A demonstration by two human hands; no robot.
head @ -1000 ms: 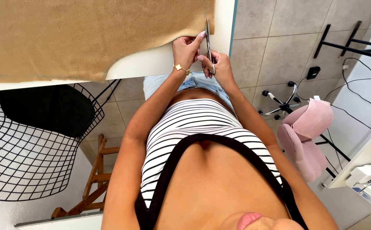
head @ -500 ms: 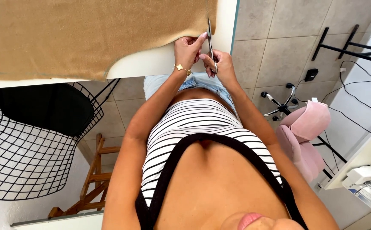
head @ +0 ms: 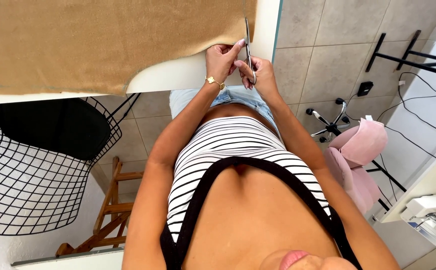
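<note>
Fingers [head: 241,46] still pinch the scissors [head: 248,45] over unmoved tan fabric [head: 103,40].

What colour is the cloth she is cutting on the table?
The cloth is tan, seen in the head view.

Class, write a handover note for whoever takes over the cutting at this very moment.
Right hand: holds the scissors, blades pointing away along the tan cloth's right edge.
Left hand: fingers curled beside the blades; whether it grips the cloth is unclear.
The cloth lies on the white table.
Done: no finished cut shows.
Left: seemingly the cut along that edge.
</note>
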